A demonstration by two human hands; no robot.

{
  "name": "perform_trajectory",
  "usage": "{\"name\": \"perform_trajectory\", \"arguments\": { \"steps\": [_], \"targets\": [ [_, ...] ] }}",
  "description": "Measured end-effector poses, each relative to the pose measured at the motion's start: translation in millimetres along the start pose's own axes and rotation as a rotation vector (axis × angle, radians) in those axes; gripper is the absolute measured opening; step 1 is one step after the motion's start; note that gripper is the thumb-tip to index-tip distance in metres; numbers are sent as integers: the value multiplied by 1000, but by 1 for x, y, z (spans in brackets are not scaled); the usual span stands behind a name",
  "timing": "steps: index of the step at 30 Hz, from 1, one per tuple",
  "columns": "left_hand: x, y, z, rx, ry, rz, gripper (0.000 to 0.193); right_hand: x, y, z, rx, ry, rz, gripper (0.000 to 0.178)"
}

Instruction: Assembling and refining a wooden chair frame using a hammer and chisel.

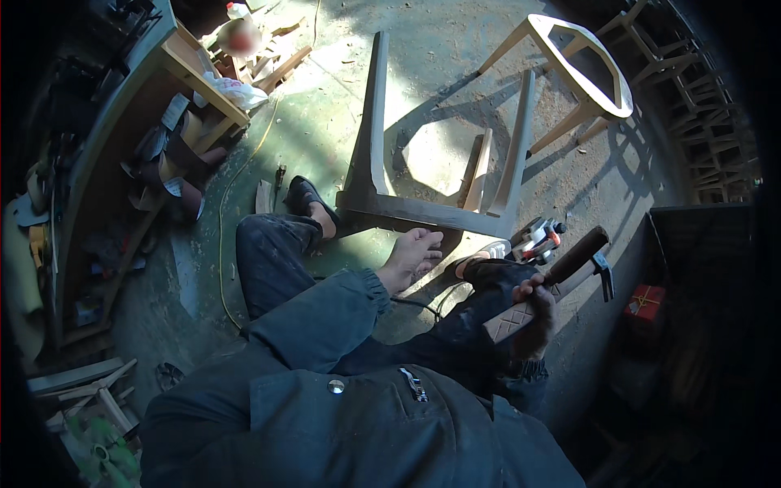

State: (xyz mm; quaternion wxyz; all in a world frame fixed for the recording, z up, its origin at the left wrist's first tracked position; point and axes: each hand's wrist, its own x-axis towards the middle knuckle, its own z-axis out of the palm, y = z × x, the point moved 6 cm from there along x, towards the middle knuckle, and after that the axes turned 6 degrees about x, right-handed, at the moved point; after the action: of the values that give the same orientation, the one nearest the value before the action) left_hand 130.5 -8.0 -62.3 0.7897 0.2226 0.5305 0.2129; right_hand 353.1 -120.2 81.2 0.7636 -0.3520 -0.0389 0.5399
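My left hand (412, 258) is just in front of the crossbar of a wooden chair frame (423, 213). Its fingers are curled in, and whatever they may hold is too small to make out. Two long legs of the frame point away from me. Low on the right, my right hand (534, 313) is closed round a hammer (604, 275), whose metal claw head points away to the right. Alongside the hammer, a dark brown bar (579, 255) sticks out past the same hand. A wooden end with carved cross marks (510, 323) shows on the near side of this hand.
Another pale wooden chair frame (561, 65) stands at the back right. A red-and-grey power tool (538, 241) rests on the floor by my right foot. Sanding rolls (175, 163) hang on the workbench at left; a yellow cord (232, 191) crosses the floor. Stacked frames (708, 122) line the far right.
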Motion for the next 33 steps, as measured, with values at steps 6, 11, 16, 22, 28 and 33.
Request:
{"name": "perform_trajectory", "arguments": {
  "steps": [6,11,16,22,28,33],
  "targets": [
    [-59,135,-18,1697,254,1283,75,-7,22,-60,293,79,134,37],
    [42,132,-39,2127,-196,812,68,11,17,-66,184,32,154,20],
    [21,104,-31,1896,5,1236,50,-9,6,-65,109,37,137,21],
    [3,60,-4,1724,410,1000,53,-1,10,-83,71,43,192,24],
    [16,16,82,1474,586,617,88,9,20,-79,13,-48,224,29],
    [12,24,66,1566,-89,796,97,15,20,-67,52,-54,154,32]
  ]
}}
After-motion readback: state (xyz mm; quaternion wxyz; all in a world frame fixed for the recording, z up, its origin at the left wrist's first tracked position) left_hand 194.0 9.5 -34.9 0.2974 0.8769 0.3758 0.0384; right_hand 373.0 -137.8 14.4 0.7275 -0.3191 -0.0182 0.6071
